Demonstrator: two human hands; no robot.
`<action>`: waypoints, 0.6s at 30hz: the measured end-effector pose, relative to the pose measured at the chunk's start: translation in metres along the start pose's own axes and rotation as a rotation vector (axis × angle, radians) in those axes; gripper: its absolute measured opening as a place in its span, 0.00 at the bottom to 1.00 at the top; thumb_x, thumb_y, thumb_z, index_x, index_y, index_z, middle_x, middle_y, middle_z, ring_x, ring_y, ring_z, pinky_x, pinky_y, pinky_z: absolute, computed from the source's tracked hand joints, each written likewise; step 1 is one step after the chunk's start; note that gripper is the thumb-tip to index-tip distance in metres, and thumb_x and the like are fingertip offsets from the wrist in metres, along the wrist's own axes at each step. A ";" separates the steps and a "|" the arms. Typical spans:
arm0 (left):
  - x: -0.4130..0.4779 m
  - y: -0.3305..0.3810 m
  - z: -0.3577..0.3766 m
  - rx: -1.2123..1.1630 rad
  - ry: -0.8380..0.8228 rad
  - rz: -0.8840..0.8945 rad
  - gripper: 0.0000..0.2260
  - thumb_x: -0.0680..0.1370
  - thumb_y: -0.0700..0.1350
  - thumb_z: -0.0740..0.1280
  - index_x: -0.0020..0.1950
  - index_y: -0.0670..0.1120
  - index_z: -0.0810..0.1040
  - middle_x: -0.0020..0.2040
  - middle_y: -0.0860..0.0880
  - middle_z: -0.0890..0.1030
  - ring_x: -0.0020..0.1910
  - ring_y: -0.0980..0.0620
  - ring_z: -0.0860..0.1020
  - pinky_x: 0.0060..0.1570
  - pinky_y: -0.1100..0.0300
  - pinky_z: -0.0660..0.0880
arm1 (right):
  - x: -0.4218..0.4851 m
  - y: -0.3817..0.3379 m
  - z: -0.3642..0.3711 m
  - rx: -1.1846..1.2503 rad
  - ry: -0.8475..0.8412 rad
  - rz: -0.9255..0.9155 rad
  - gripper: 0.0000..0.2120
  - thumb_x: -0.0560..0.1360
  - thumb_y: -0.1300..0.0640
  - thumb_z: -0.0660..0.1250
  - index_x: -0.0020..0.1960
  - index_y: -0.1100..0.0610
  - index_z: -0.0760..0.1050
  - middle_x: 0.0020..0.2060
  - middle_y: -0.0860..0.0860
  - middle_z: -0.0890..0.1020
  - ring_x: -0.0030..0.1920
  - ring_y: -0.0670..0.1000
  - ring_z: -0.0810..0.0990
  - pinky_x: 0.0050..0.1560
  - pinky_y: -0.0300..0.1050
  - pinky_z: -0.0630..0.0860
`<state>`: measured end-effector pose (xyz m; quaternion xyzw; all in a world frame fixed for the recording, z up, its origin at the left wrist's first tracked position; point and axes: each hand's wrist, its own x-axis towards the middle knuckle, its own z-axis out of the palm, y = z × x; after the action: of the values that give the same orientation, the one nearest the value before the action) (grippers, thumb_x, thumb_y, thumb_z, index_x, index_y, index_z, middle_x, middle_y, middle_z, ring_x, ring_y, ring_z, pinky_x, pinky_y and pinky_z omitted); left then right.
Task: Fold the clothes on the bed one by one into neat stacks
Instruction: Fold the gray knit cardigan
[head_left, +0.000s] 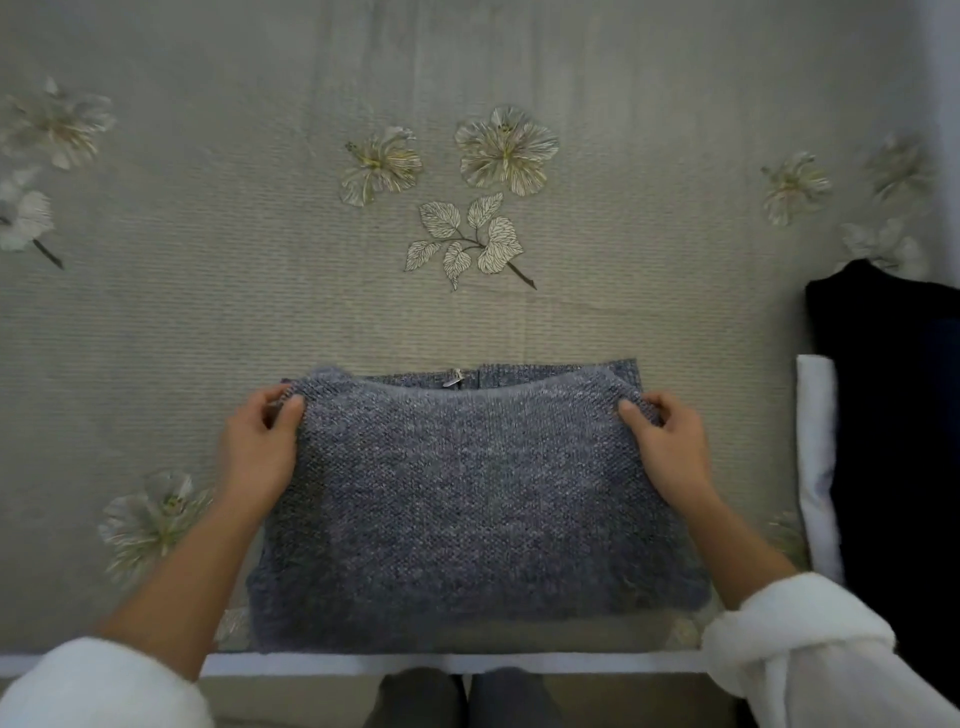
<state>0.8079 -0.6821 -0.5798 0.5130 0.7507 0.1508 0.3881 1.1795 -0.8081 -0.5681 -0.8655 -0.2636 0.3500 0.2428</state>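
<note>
A blue-grey knitted garment lies folded over on the bed near its front edge. A small metal zip pull shows at its far edge. My left hand pinches the top layer's far left corner between thumb and fingers. On the other side, my right hand pinches the far right corner the same way. The top layer's far edge sags slightly between the two hands, just short of the layer beneath.
The bedspread is beige with embroidered flowers. At the right lies a stack of folded dark clothes with a white folded piece along its left side. The bed's white front edge runs below the garment.
</note>
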 end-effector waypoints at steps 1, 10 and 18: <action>0.007 0.003 0.003 0.005 0.038 -0.006 0.15 0.79 0.48 0.65 0.63 0.42 0.76 0.54 0.45 0.79 0.52 0.48 0.76 0.54 0.53 0.71 | 0.006 -0.005 0.002 0.000 0.044 -0.026 0.12 0.77 0.50 0.67 0.52 0.58 0.75 0.42 0.51 0.78 0.45 0.53 0.76 0.42 0.45 0.73; 0.031 -0.007 0.044 0.212 0.089 -0.021 0.14 0.81 0.46 0.62 0.62 0.38 0.75 0.57 0.36 0.79 0.56 0.38 0.76 0.57 0.46 0.71 | 0.039 -0.002 0.047 -0.411 -0.005 -0.061 0.10 0.81 0.52 0.58 0.53 0.59 0.69 0.48 0.59 0.78 0.49 0.60 0.76 0.48 0.54 0.72; -0.045 0.021 0.050 0.341 0.012 0.416 0.25 0.80 0.58 0.54 0.75 0.50 0.57 0.77 0.46 0.53 0.77 0.49 0.48 0.73 0.46 0.47 | -0.026 -0.007 0.038 -0.565 0.080 -0.621 0.25 0.78 0.48 0.59 0.72 0.58 0.64 0.72 0.55 0.66 0.73 0.54 0.61 0.70 0.57 0.56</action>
<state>0.8664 -0.7210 -0.5800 0.7132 0.6459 0.1019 0.2525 1.1340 -0.8103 -0.5757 -0.7904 -0.5879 0.1403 0.1000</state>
